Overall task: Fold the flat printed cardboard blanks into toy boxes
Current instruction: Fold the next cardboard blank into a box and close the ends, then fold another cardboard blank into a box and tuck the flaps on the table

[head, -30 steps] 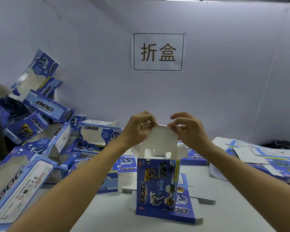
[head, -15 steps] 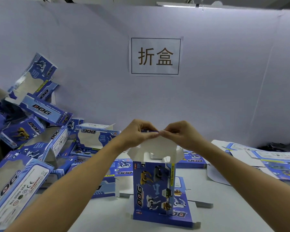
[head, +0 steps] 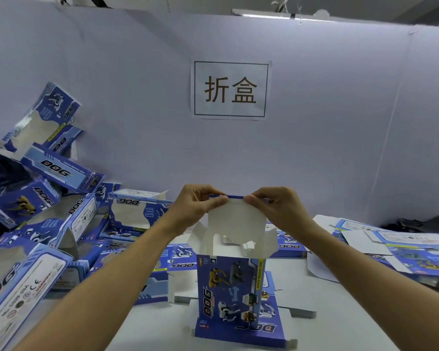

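Fingers [head: 214, 202] of the left hand [head: 193, 207] and fingers [head: 254, 200] of the right hand [head: 280, 209] are curled and pinch the two upper corners of the top flap [head: 237, 219], whose white inner side faces the camera and whose blue tuck edge is bent away along the top. The flap belongs to a blue printed box [head: 230, 290] standing upright on the white surface [head: 340, 333], its top open, with a small white side flap spread out at each side. The box stands on a short stack of flat blanks [head: 241, 334] lying on the surface. To the left, a heap of folded boxes [head: 48, 211] of the same blue print, marked DOG, leans against the pale wall [head: 340, 122]. To the right, a spread of flat blanks [head: 395, 252] lies on the surface, some print side up, some white side up. On the wall above the hands hangs a white paper sign [head: 230, 89] with a black frame and two large characters.
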